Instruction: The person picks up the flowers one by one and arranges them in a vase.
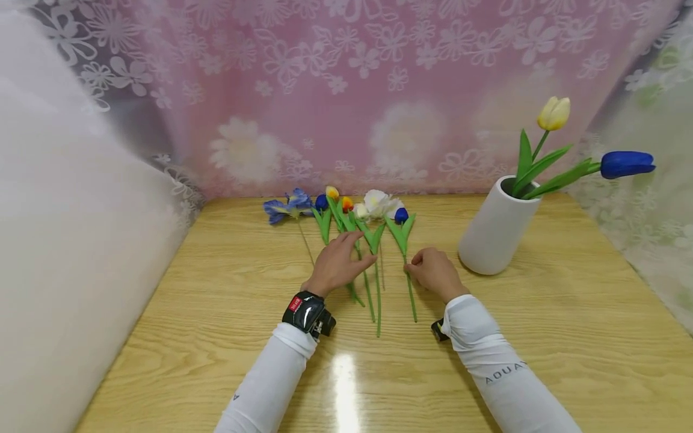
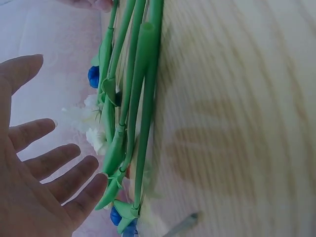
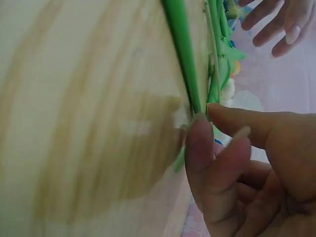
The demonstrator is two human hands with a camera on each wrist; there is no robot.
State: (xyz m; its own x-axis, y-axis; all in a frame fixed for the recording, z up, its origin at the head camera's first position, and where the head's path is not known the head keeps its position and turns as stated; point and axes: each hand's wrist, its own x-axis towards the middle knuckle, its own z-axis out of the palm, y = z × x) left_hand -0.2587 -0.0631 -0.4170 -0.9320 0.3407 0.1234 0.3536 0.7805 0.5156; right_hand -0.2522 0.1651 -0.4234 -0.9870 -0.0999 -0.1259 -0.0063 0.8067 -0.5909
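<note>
Left hand (image 1: 339,260), fingers spread, hangs over flowers (image 1: 375,242) lying on the table (image 1: 227,349), right hand (image 1: 435,272) pinches a blue tulip (image 1: 403,243) by its stem there, and two tulips (image 1: 554,114) already stand in the vase (image 1: 495,237).

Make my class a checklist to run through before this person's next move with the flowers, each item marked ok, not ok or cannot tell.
1. Grip on the stem: ok. The right hand pinches the stem of the lying blue tulip nearest the vase.
2. Left hand free: ok. Its fingers are spread and hold nothing.
3. Room in the vase: ok. A cream tulip and a blue one leave space at its mouth.
4. Other stems separated: not ok. Several overlap by the left hand.
5. Water in the vase: cannot tell. Its bottom is hidden.
</note>
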